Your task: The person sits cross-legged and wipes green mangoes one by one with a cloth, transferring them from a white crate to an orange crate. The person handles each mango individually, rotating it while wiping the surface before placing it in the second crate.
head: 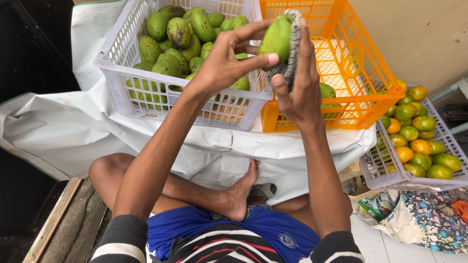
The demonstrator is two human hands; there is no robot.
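We take the white crate (pixel 146 92) of green mangoes as our landmark; it sits on a white sheet (pixel 58 126) draped over a low surface, with an orange crate (pixel 360 92) just beside it on the right and a smaller white crate of oranges (pixel 414 131) further right again.

In front of the white crate's near right corner we hold one green mango (pixel 277 36) up in both hands. Our left hand (pixel 222 65) is closed on it, thumb and fingers wrapped round its left side. Our right hand (pixel 300 83) presses a patterned cloth (pixel 292 44) flat against the mango's right side, fingers mostly straight, thumb tucked below.

To wipe well, we judge that the left grip should pinch firmly at the ends so the fruit can turn, while the cloth sweeps along the skin and the fruit rotates little by little.

The mango lies between the two hands, touching both, its tip above our fingertips.
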